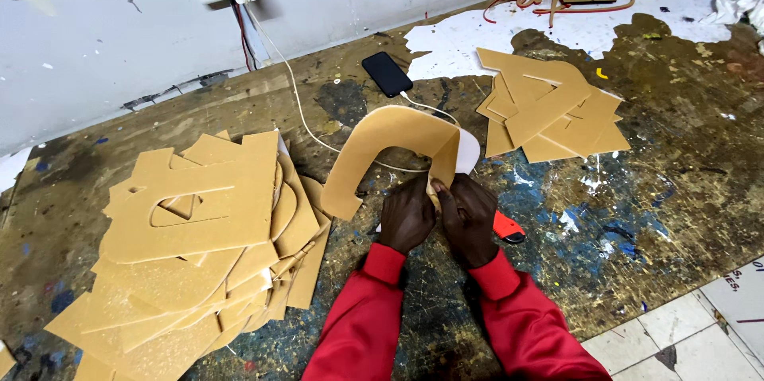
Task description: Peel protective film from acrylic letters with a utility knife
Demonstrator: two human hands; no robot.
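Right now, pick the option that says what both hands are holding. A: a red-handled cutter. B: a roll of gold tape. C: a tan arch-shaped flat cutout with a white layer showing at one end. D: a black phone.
C: the left hand and the right hand both pinch one end of the tan arch-shaped flat cutout, raised above the paint-stained workbench.

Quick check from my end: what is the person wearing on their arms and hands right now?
Both arms are covered by long bright red sleeves with ribbed cuffs that end at the wrists. The left hand and right hand are bare: no gloves, rings, watch or wristband show. The sleeve fabric looks plain, with no visible pattern or markings.
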